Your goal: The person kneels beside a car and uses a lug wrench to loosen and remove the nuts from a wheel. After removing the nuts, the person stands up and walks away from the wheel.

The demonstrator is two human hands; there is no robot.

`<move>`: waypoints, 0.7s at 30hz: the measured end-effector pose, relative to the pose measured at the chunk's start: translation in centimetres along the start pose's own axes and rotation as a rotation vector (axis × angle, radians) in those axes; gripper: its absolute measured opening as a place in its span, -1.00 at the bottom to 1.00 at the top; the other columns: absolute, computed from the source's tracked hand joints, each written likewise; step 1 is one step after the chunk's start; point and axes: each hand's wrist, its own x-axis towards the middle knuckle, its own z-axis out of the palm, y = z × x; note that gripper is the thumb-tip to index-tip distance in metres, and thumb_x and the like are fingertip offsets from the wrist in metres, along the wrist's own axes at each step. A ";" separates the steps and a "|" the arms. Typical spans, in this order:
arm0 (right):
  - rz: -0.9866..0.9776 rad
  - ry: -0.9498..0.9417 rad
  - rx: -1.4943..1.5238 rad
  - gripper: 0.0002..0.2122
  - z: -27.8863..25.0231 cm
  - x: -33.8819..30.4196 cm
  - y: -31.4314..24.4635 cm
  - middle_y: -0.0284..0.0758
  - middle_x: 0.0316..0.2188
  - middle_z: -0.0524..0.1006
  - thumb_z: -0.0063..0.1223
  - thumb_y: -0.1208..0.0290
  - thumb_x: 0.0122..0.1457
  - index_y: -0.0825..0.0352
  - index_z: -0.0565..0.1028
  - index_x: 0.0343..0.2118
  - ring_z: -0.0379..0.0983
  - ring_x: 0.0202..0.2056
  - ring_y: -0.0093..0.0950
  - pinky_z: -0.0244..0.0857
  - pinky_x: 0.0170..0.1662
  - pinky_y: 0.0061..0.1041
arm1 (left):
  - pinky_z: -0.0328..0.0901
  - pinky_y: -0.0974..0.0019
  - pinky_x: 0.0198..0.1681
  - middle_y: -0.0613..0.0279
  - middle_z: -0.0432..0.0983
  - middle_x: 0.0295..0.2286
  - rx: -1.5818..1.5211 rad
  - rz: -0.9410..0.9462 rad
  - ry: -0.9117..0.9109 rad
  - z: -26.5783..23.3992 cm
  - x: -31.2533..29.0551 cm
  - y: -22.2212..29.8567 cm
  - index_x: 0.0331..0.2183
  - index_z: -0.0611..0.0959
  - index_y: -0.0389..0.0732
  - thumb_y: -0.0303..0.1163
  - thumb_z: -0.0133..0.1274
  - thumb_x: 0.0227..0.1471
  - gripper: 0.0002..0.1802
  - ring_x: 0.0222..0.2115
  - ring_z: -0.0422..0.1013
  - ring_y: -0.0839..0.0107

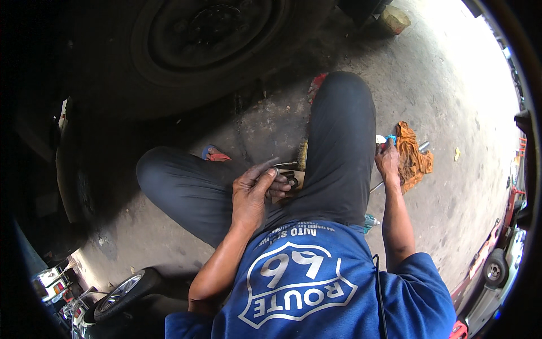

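Observation:
My left hand (258,185) is over my lap, thumb pressed to curled fingers around something small that I cannot make out. Just beyond its fingers lies a brush (303,155) with yellowish bristles. A light-coloured box or board (298,179) with dark round parts on it sits between my legs, partly hidden by the hand. My right hand (387,163) reaches out beside my right knee, its fingers closed at a small blue-and-white thing (389,138), whose kind does not show. Right beside that hand, a crumpled orange-brown cloth (414,157) lies on the floor.
A large vehicle wheel (212,34) looms ahead in shadow. A short metal cylinder (424,146) lies by the cloth. A teal object (370,222) is near my right hip. Another wheel (127,291) lies behind at left. A yellowish lump (394,20) sits on the far concrete.

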 end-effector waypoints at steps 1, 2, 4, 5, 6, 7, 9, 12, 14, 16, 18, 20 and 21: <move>0.000 -0.006 -0.002 -0.81 -0.1 0.0 0.0 0.07 -0.47 0.49 0.00 0.35 0.13 0.36 0.34 -0.33 0.44 -0.33 0.10 0.27 -0.30 -0.05 | 0.49 0.40 -0.35 0.06 0.58 -0.35 0.047 0.015 -0.031 -0.1 -0.1 0.1 -0.08 0.58 -0.33 -0.44 0.01 0.16 -0.70 -0.38 0.58 0.30; -0.001 -0.014 0.000 -0.81 -0.1 0.1 0.0 0.08 -0.47 0.48 0.00 0.35 0.13 0.36 0.34 -0.33 0.44 -0.33 0.11 0.27 -0.30 -0.04 | 0.49 0.41 -0.36 0.06 0.58 -0.34 0.110 0.026 -0.035 -0.1 -0.1 0.2 -0.06 0.57 -0.32 -0.45 0.00 0.16 -0.69 -0.37 0.58 0.30; 0.017 -0.029 -0.014 -0.80 -0.1 0.3 0.1 0.05 -0.47 0.50 0.01 0.36 0.13 0.38 0.36 -0.30 0.45 -0.35 0.08 0.27 -0.30 -0.07 | 0.50 0.40 -0.36 0.05 0.58 -0.33 0.009 0.057 -0.106 -0.1 -0.3 0.5 -0.03 0.54 -0.34 -0.47 -0.01 0.16 -0.68 -0.36 0.59 0.30; 0.034 -0.036 -0.029 -0.79 -0.1 0.3 0.1 0.02 -0.46 0.51 0.03 0.37 0.12 0.39 0.39 -0.26 0.46 -0.36 0.04 0.28 -0.30 -0.10 | 0.51 0.40 -0.37 0.05 0.58 -0.33 -0.037 0.078 -0.148 -0.1 -0.4 0.6 -0.02 0.53 -0.34 -0.48 -0.02 0.17 -0.67 -0.35 0.59 0.30; 0.047 -0.038 -0.041 -0.77 0.0 0.4 0.1 -0.02 -0.46 0.53 0.05 0.38 0.11 0.40 0.41 -0.22 0.48 -0.37 0.00 0.29 -0.30 -0.13 | 0.51 0.39 -0.36 0.05 0.58 -0.32 -0.037 0.054 -0.128 -0.1 -0.4 0.8 -0.02 0.53 -0.35 -0.49 -0.02 0.17 -0.67 -0.33 0.59 0.29; 0.035 -0.031 -0.032 -0.78 0.1 0.4 0.1 0.02 -0.46 0.51 0.04 0.36 0.12 0.39 0.38 -0.26 0.46 -0.36 0.03 0.28 -0.30 -0.10 | 0.52 0.39 -0.35 0.04 0.58 -0.32 -0.040 0.036 -0.130 -0.1 -0.5 0.9 -0.02 0.53 -0.35 -0.49 -0.02 0.17 -0.66 -0.32 0.58 0.28; 0.006 -0.007 -0.009 -0.79 0.2 0.5 0.1 0.08 -0.48 0.48 0.02 0.31 0.13 0.36 0.32 -0.34 0.44 -0.35 0.11 0.27 -0.30 -0.06 | 0.52 0.37 -0.33 0.04 0.58 -0.31 -0.048 0.019 -0.131 -0.2 -0.4 1.0 -0.02 0.52 -0.36 -0.49 -0.02 0.16 -0.66 -0.29 0.58 0.28; 0.031 -0.017 -0.035 -0.76 0.2 0.5 0.1 -0.01 -0.45 0.53 0.06 0.37 0.10 0.39 0.42 -0.22 0.48 -0.36 0.00 0.30 -0.30 -0.12 | 0.53 0.35 -0.31 0.03 0.58 -0.30 -0.077 0.023 -0.136 -0.4 -0.2 0.9 -0.02 0.52 -0.37 -0.50 -0.02 0.16 -0.66 -0.28 0.58 0.26; 0.040 -0.021 -0.036 -0.77 0.2 0.5 0.0 0.00 -0.45 0.53 0.05 0.37 0.11 0.39 0.41 -0.22 0.48 -0.37 0.01 0.29 -0.30 -0.11 | 0.53 0.34 -0.30 0.02 0.58 -0.31 -0.112 0.025 -0.147 -0.5 0.0 0.8 -0.02 0.51 -0.36 -0.50 -0.02 0.16 -0.66 -0.28 0.58 0.25; 0.043 -0.022 -0.032 -0.78 0.1 0.5 -0.2 0.03 -0.46 0.52 0.04 0.34 0.12 0.38 0.39 -0.26 0.47 -0.36 0.04 0.28 -0.30 -0.09 | 0.54 0.33 -0.29 0.02 0.58 -0.30 -0.163 0.018 -0.164 -0.6 0.1 0.6 -0.02 0.51 -0.36 -0.49 -0.02 0.15 -0.66 -0.28 0.58 0.25; 0.026 -0.015 -0.024 -0.77 -0.1 0.5 -0.4 0.07 -0.48 0.48 0.04 0.30 0.13 0.36 0.33 -0.34 0.44 -0.34 0.10 0.27 -0.30 -0.06 | 0.54 0.32 -0.28 0.02 0.58 -0.30 -0.207 0.007 -0.173 -0.7 0.2 0.4 -0.03 0.51 -0.37 -0.49 -0.01 0.15 -0.66 -0.28 0.58 0.24; 0.032 -0.016 -0.012 -0.78 -0.1 0.6 -0.5 0.07 -0.48 0.48 0.05 0.30 0.13 0.36 0.34 -0.35 0.44 -0.34 0.10 0.27 -0.30 -0.06 | 0.54 0.32 -0.27 0.01 0.58 -0.30 -0.245 -0.005 -0.172 -0.8 0.3 0.4 -0.03 0.51 -0.37 -0.48 -0.01 0.15 -0.66 -0.28 0.58 0.24; 0.039 -0.021 -0.031 -0.78 -0.1 0.7 -0.6 0.07 -0.48 0.48 0.05 0.30 0.13 0.36 0.34 -0.35 0.44 -0.34 0.10 0.26 -0.30 -0.06 | 0.54 0.32 -0.27 0.01 0.58 -0.30 -0.232 -0.005 -0.175 -0.9 0.4 0.4 -0.03 0.51 -0.37 -0.48 -0.01 0.15 -0.66 -0.27 0.58 0.24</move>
